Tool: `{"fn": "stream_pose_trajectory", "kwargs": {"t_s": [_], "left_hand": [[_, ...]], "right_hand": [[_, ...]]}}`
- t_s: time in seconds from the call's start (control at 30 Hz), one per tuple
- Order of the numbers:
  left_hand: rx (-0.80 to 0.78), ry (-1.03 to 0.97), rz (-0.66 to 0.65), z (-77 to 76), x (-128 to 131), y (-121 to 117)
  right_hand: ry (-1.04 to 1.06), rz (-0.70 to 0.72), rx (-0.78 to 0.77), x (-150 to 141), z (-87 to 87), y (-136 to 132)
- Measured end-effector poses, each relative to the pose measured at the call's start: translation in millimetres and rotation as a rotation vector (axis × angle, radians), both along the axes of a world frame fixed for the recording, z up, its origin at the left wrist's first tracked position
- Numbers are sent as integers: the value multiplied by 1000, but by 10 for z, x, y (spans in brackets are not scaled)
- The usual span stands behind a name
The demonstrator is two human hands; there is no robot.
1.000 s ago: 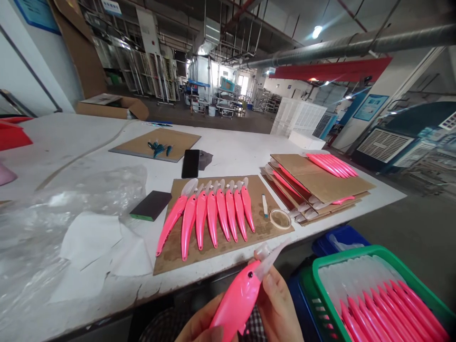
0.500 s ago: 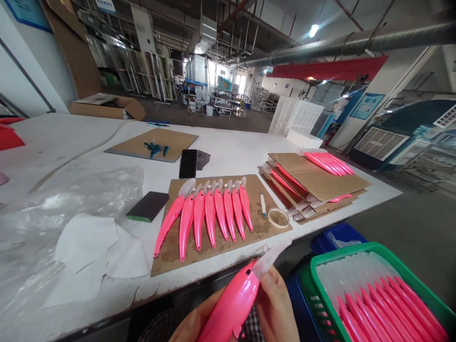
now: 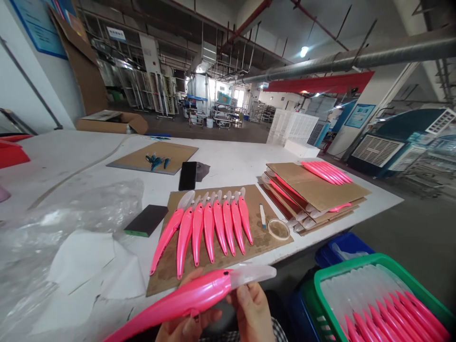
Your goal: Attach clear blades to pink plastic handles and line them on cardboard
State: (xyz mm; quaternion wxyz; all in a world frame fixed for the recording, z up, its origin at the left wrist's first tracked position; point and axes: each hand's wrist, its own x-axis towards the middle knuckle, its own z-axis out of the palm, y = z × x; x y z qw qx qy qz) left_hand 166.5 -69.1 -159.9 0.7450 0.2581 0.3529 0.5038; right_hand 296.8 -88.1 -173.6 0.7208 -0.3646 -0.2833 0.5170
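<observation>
A big pink fishing lure (image 3: 192, 297) with a clear diving lip lies nearly level in front of me, its tail toward the lower left. My left hand (image 3: 185, 327) is closed round the body from below and behind. With thumb and fingers, my right hand (image 3: 252, 308) pinches it where the clear lip meets the head. Just beyond, a row of several similar pink lures (image 3: 210, 228) rests side by side on a cardboard sheet (image 3: 162, 280), lips pointing away from me.
Right of the row lie a tape roll (image 3: 279, 229) and a small white-and-teal stick (image 3: 262, 216). Stacked cardboard (image 3: 313, 190) holds more lures. A green basket (image 3: 377, 259) of lures stands lower right. A sanding block (image 3: 147, 220), phone (image 3: 187, 175) and plastic wrap (image 3: 107, 204) lie leftward.
The lure has swung from steeply slanted to nearly level, its tail now out to the left. Both hands have shifted with it, and the view has tilted up slightly.
</observation>
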Motion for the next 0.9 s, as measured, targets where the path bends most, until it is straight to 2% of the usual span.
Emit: {"fn": "stream_pose_trajectory", "kwargs": {"t_s": [0.1, 0.13, 0.17, 0.23, 0.37, 0.5, 0.67, 0.77, 0.9], "left_hand": [[26, -74, 103, 57, -97, 158], [34, -69, 137, 62, -157, 212], [41, -50, 171, 60, -229, 262], [46, -24, 220, 38, -386, 341], [54, -12, 210, -18, -576, 380], [47, 73, 204, -12, -535, 338], [37, 111, 142, 17, -494, 357], [48, 102, 92, 12, -521, 388], [39, 87, 39, -1, -556, 371]], "right_hand": [[-585, 74, -110, 167, 18, 2], [-843, 108, -150, 282, 54, 27], [-1004, 121, -177, 427, 101, 78], [-1136, 62, -223, 781, 208, 275], [-1468, -153, -395, 1428, 363, 924], [-1792, -154, -520, 1659, 357, 1402], [-1945, -127, -664, 1696, 286, 1631], [-1895, -65, -695, 1751, 297, 1742], [-1731, 24, -631, 1799, 334, 1823]]}}
